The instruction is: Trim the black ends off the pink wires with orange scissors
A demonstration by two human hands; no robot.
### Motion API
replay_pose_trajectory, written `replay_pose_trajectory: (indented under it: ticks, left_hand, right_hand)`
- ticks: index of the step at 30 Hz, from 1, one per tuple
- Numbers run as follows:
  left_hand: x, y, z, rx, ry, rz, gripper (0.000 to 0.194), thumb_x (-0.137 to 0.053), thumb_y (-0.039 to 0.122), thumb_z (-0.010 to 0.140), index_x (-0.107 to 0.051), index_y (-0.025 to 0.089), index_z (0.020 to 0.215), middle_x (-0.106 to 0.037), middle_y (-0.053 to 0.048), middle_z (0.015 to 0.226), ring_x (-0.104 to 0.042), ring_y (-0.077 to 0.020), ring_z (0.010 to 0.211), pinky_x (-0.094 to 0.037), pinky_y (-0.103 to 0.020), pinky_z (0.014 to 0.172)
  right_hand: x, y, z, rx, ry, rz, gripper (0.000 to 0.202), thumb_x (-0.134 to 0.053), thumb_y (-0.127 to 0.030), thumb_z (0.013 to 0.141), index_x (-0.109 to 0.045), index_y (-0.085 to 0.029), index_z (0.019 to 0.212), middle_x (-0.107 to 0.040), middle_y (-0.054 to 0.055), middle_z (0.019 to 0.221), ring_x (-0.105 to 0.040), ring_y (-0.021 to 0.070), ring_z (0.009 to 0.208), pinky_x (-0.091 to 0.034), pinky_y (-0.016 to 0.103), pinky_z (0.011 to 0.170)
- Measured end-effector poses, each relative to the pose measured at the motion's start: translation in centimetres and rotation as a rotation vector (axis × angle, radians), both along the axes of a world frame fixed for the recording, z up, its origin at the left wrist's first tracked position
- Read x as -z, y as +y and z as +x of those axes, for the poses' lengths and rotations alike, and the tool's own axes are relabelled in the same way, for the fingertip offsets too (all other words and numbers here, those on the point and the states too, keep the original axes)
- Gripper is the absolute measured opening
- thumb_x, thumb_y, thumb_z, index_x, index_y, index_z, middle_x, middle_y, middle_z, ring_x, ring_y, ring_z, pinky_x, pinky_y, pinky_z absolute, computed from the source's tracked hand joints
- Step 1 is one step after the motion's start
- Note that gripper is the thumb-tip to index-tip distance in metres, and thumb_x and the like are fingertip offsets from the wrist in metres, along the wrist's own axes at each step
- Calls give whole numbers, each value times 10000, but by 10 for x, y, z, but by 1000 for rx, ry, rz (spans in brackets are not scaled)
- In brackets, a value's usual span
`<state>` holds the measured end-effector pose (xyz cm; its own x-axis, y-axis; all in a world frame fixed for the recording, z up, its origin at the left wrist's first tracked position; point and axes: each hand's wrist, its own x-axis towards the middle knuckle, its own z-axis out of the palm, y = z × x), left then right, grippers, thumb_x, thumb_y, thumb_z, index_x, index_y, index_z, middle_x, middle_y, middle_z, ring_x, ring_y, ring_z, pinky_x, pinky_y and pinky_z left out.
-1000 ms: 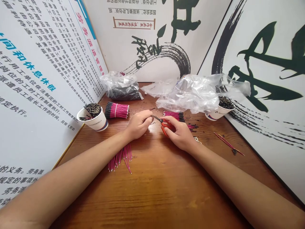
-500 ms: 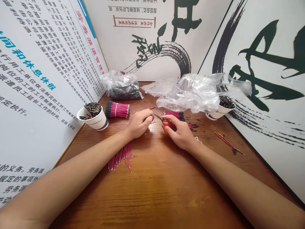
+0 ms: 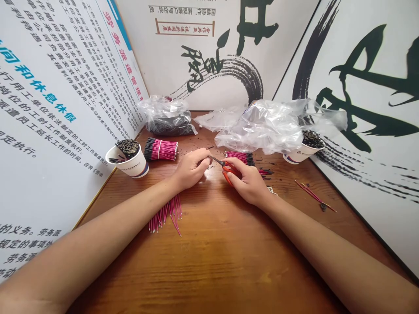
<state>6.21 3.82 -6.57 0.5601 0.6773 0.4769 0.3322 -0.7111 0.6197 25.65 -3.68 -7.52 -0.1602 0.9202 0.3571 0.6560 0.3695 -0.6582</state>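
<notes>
My right hand (image 3: 247, 179) grips a pair of scissors (image 3: 225, 168) by the red-orange handles, and the dark blades point left. Their tips meet the fingertips of my left hand (image 3: 193, 168), which is closed in a pinch. A thin dark strand (image 3: 210, 148) juts out at those fingertips; the rest of it is hidden. Loose pink wires (image 3: 166, 213) with bare silvery ends fan out below my left wrist. A banded bundle of pink and black wires (image 3: 161, 149) lies left of that hand, and another pink and black bundle (image 3: 240, 158) lies behind the scissors.
Paper cups packed with black strands stand at left (image 3: 132, 168) and right (image 3: 294, 157). Clear plastic bags (image 3: 258, 126) lie along the back, one with black contents (image 3: 172, 124). Several pink strands (image 3: 314, 196) rest at right on the wooden table (image 3: 209, 261). Printed panels surround it.
Both hands and the scissors keep nearly the same place and grip. The whole view has shifted very slightly; nothing has visibly been let go or taken.
</notes>
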Motion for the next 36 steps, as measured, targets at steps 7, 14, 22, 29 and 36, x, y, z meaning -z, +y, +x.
replay_pose_trajectory:
  ticks: [7,14,22,29,36]
  left_hand:
    - [0,0,-1,-1,-6,2,249,-380,227,903,-455,170,673,-474,5,659,-437,-127,633,-341,-266,617]
    - [1,1,0,-4,-4,17,252,-381,232,903,-438,172,665,-464,7,654,-430,-127,629,-332,-267,612]
    - [0,0,-1,3,4,6,265,-371,247,905,-478,168,675,-488,-2,670,-446,-134,647,-344,-273,627]
    - [1,0,-1,6,-4,1,260,-363,229,906,-509,164,700,-507,-4,674,-467,-136,655,-358,-269,634]
    - [0,1,0,7,5,5,273,-359,241,908,-455,176,661,-478,-8,661,-444,-143,649,-350,-280,626]
  right_hand:
    - [1,0,0,33,-12,14,306,-522,-240,889,-604,-242,1183,-739,25,1011,-690,201,871,-479,279,775]
    - [2,1,0,18,10,7,300,-530,-244,882,-600,-244,1174,-745,17,991,-695,195,848,-491,278,772]
    - [1,0,0,-2,15,4,293,-521,-231,891,-606,-246,1171,-738,20,1014,-693,203,881,-492,285,792]
    - [3,0,1,22,32,25,305,-538,-233,879,-602,-242,1177,-742,24,1018,-700,203,888,-504,283,782]
    - [4,0,0,11,43,24,320,-551,-209,859,-597,-255,1172,-735,14,1032,-702,194,897,-512,285,800]
